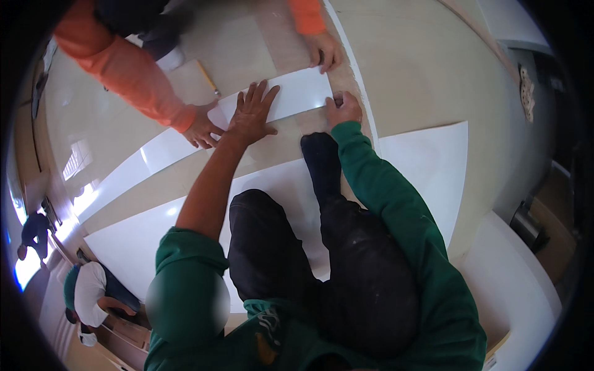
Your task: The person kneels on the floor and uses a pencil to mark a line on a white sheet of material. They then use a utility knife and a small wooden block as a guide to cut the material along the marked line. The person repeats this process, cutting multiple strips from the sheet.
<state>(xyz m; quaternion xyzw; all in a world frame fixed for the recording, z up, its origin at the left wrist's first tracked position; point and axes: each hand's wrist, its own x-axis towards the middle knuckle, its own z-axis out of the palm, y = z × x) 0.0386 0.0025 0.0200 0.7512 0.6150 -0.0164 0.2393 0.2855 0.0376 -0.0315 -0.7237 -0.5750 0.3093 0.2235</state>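
A long white strip (297,91) lies across the beige floor in front of me. My left hand (250,117) rests on it, palm down with fingers spread. At its right end, my right hand (343,110) has curled fingers; what they may hold is hidden. A co-worker's hand (204,128) touches the strip just left of mine, and the same orange-sleeved person's other hand (325,51) is by the far right corner. A yellow pencil (207,75) lies beyond the strip. My dark-trousered legs are over a large white sheet (148,247).
A narrow white edge (343,40) runs along the right of the work, with another white sheet (427,173) beside it. At lower left are a bent-over person (93,290) and another person (34,232). A curved white panel (507,266) stands at lower right.
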